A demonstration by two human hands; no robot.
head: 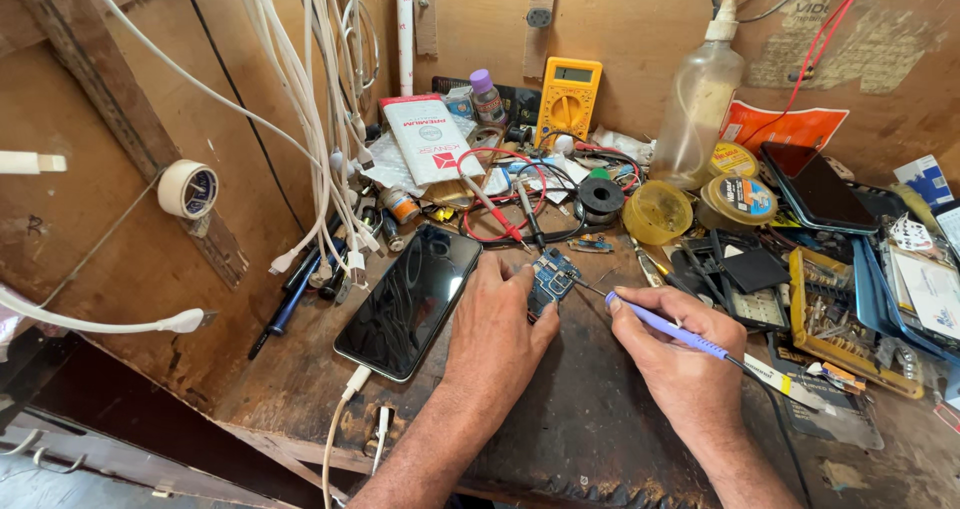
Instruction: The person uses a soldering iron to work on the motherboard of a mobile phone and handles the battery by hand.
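- Left hand (497,321) lies palm down, forearm reaching in from the lower middle, fingers (528,281) curled forward and pressing down.
- Right hand (678,354) comes in from the lower right, fingers (632,314) pinched together in a pen-like grip, wrist held low.

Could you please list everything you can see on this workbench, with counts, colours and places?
circuit board: one, blue, bench centre, under left fingers
soldering iron: one, purple handle, tip at the board
smartphone: one, black, left of board, cable plugged in
multimeter: one, yellow, against back wall
spray bottle: one, clear, back right
tape roll: one, white, left wall
charging cables: several, white, hanging left
left hand: steadies the board
right hand: grips the iron
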